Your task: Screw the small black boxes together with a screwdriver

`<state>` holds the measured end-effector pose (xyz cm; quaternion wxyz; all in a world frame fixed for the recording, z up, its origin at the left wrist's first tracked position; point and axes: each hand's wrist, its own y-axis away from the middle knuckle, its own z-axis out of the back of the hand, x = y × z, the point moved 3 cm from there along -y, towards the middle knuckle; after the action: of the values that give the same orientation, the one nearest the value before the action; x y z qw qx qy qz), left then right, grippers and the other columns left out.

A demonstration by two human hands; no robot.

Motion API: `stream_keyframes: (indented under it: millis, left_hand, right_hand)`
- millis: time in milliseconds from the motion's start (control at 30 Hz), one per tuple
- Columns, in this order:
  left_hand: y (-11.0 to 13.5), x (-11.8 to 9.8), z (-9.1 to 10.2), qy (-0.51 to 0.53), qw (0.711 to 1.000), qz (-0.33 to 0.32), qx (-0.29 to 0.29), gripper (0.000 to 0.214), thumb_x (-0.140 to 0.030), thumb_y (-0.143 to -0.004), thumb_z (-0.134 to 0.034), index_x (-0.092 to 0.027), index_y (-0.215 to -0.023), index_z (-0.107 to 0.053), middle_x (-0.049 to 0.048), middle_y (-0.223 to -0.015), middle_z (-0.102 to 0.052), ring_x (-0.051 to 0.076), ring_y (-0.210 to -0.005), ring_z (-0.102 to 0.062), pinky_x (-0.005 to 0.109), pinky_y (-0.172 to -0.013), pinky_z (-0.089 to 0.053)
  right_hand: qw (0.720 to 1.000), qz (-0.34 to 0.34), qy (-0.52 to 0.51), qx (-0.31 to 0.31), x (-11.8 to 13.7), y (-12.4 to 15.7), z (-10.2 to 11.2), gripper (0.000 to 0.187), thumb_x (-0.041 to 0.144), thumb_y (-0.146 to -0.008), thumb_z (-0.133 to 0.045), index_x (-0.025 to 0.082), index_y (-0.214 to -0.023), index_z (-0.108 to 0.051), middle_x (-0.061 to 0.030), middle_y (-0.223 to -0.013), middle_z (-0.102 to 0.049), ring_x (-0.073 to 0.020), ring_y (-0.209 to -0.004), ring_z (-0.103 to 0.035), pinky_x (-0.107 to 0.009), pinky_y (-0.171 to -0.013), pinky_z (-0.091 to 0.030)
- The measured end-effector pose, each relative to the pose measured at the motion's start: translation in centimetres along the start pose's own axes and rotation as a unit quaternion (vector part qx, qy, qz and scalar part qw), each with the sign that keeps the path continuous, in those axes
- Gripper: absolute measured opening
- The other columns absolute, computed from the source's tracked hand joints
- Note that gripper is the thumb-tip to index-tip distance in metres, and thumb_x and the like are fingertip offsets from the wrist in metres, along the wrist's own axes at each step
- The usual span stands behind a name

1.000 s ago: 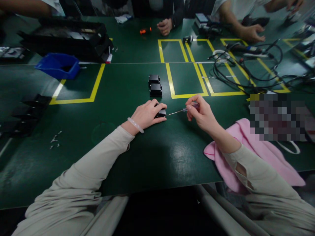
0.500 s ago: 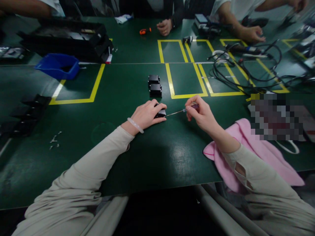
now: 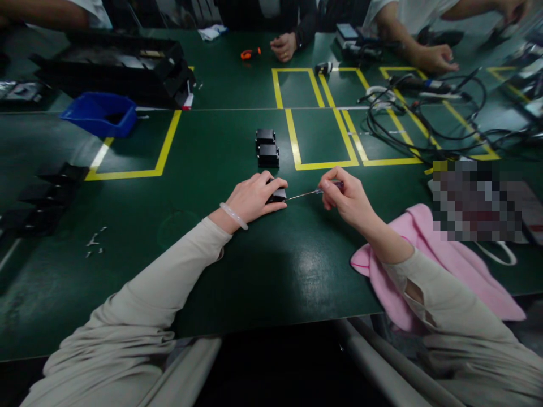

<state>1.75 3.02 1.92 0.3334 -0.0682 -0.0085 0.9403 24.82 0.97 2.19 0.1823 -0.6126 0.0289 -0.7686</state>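
Observation:
My left hand (image 3: 257, 196) is closed around a small black box-shaped part (image 3: 278, 195) and holds it against the green table; the fingers cover much of it. In my right hand (image 3: 344, 195) is a screwdriver (image 3: 307, 195), pinched near its dark handle. Its thin shaft points left, and the tip is at the right side of the black part, close to my left fingertips. Two similar black box-shaped parts (image 3: 267, 148), with small shiny pieces at their sides, sit one behind the other just beyond my left hand.
Small screws (image 3: 93, 238) lie at left, near black parts (image 3: 51, 195). A blue bin (image 3: 102, 113) stands before a black rack (image 3: 114, 62). Pink cloth (image 3: 449, 265) lies under my right forearm. Coiled cables (image 3: 382, 133) spread at right. Co-workers' hands (image 3: 284, 47) rest across the table.
My right hand shifts very slightly at the screwdriver handle. My left hand and the black part stay in place.

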Motion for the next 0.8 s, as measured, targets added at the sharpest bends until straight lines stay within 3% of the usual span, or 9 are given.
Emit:
stream_keyframes:
  millis: [167, 333, 533, 800]
  left_hand:
    - [0.01, -0.03, 0.06, 0.004, 1.0, 0.005, 0.006, 0.046, -0.05, -0.098, -0.061, -0.025, -0.137, -0.054, 0.0104, -0.123, -0.059, 0.027, -0.11, -0.06, 0.032, -0.079, -0.049]
    - [-0.01, -0.08, 0.07, 0.008, 1.0, 0.004, 0.005, 0.046, -0.05, -0.098, -0.061, -0.025, -0.137, -0.055, 0.0104, -0.124, -0.059, 0.027, -0.11, -0.06, 0.033, -0.08, -0.049]
    - [-0.03, -0.13, 0.07, 0.006, 1.0, 0.007, 0.005, 0.046, -0.05, -0.098, -0.061, -0.025, -0.137, -0.055, 0.0105, -0.123, -0.059, 0.027, -0.111, -0.06, 0.033, -0.08, -0.049]
    - [0.02, -0.13, 0.06, 0.005, 1.0, 0.003, 0.002, 0.046, -0.051, -0.098, -0.061, -0.025, -0.137, -0.055, 0.0106, -0.123, -0.06, 0.027, -0.11, -0.061, 0.033, -0.079, -0.049]
  right_hand:
    - [1.0, 0.004, -0.018, -0.008, 0.18, -0.04, 0.08, 0.03, 0.051, -0.095, -0.067, 0.024, -0.096, -0.052, 0.0079, -0.061, -0.054, -0.0102, -0.048, -0.053, -0.026, -0.05, -0.041]
    - [1.0, -0.007, -0.001, -0.001, 0.0, -0.08, 0.11, 0.034, 0.054, -0.098, -0.061, 0.024, -0.086, -0.053, 0.0098, -0.05, -0.044, -0.0099, -0.042, -0.047, -0.026, -0.045, -0.035]
    - [1.0, 0.003, -0.026, -0.017, -0.06, -0.05, 0.02, 0.033, 0.053, -0.094, -0.069, 0.025, -0.096, -0.052, 0.0091, -0.057, -0.052, -0.0107, -0.045, -0.051, -0.026, -0.048, -0.039]
    - [1.0, -0.008, 0.0, -0.003, -0.15, -0.02, 0.14, 0.034, 0.055, -0.098, -0.061, 0.025, -0.087, -0.052, 0.0093, -0.05, -0.046, -0.0102, -0.04, -0.046, -0.027, -0.044, -0.034]
